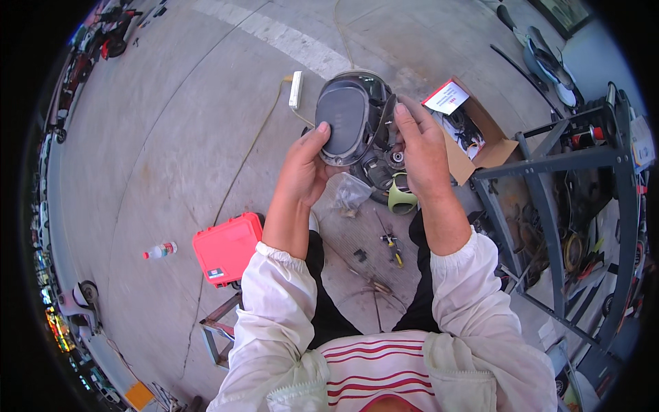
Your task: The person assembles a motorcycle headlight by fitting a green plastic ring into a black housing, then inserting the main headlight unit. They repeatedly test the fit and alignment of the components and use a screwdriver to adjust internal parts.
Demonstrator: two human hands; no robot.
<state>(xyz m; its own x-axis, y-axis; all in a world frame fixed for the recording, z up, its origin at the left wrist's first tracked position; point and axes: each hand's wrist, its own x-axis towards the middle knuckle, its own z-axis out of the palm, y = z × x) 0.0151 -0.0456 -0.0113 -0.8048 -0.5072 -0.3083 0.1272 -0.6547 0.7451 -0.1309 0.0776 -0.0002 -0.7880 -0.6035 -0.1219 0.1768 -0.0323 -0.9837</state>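
Observation:
In front of me is a black rounded housing (343, 120) with a flat, dark grey oval face, tilted toward me. My left hand (302, 165) grips its lower left rim, thumb on the edge of the oval face and fingers partly hidden beneath. At the housing's right side, my right hand (425, 151) pinches a thin black curved piece (387, 113) between thumb and fingers; whether it is joined to the housing I cannot tell. Below lie black mechanical parts (376, 169), a light green rounded cover (401, 197) and a clear plastic bag (351, 193).
An open cardboard box (500, 141) with cables stands right, beside a dark metal rack (563, 162). Left are a red case (228, 248), a plastic bottle (160, 250) and a metal stool (214, 336). A yellow-handled tool (395, 253) lies between my legs. A white power strip (296, 90) lies beyond.

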